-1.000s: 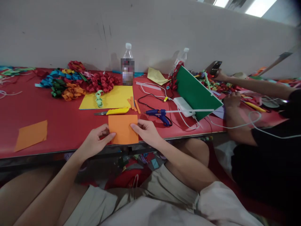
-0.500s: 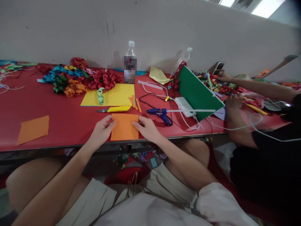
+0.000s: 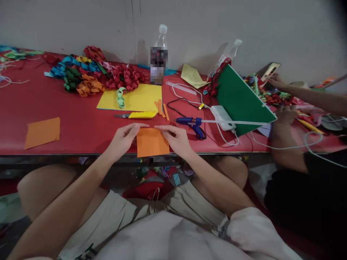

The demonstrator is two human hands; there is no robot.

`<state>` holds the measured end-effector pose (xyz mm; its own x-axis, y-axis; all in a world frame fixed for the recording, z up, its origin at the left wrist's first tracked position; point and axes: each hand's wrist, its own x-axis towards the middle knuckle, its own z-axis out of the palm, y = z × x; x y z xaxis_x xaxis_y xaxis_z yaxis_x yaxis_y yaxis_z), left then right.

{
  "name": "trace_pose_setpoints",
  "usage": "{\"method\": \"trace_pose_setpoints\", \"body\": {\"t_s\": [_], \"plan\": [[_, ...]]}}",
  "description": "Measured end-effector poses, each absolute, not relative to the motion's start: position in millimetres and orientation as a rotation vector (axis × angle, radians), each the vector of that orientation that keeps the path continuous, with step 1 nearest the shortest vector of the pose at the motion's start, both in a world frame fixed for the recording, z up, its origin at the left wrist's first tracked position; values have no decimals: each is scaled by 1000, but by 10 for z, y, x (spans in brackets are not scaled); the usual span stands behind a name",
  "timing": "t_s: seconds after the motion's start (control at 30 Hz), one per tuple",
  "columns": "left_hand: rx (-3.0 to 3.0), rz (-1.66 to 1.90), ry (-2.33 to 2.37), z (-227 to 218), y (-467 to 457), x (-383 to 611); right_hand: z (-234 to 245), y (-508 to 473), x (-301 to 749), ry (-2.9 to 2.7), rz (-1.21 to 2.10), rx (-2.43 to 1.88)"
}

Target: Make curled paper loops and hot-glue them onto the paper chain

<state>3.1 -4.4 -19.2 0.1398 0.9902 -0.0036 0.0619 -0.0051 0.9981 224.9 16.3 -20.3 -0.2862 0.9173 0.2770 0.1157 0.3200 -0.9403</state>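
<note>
A grey wall (image 3: pixel 189 21) backs the red tabletop (image 3: pixel 81 122). Behind the blue glue gun (image 3: pixel 193 124), to its left, stands a capped bottle (image 3: pixel 162 40), its contents unclear behind a blurred label; a second bottle (image 3: pixel 233 50), partly hidden, stands behind the gun to its right. Left of and nearer than the gun, the left hand (image 3: pixel 124 141) and right hand (image 3: pixel 179 140) pinch the orange paper (image 3: pixel 152 143) along its upper edge, its lower edge roughly lining up with the tabletop's front edge. Red surface separates the left hand from a loose orange sheet (image 3: pixel 42 132), well left of the gun.
</note>
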Motion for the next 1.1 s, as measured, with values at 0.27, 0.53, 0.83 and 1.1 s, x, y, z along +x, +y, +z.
{"method": "trace_pose_setpoints", "body": {"t_s": [0.27, 0.53, 0.83, 1.1], "plan": [[1422, 1031, 1213, -194, -20, 15, -111, 122, 2277, -1716, 1104, -931], [1421, 1024, 1291, -187, -8, 52, -208, 150, 2232, -1662, 1175, -996], [1392, 1027, 1237, -168, -2, 84, -206, 184, 2246, -1680, 1132, -1114], [1239, 1031, 1272, -208, -9, 97, -207, 193, 2246, -1713, 1181, -1087]]}}
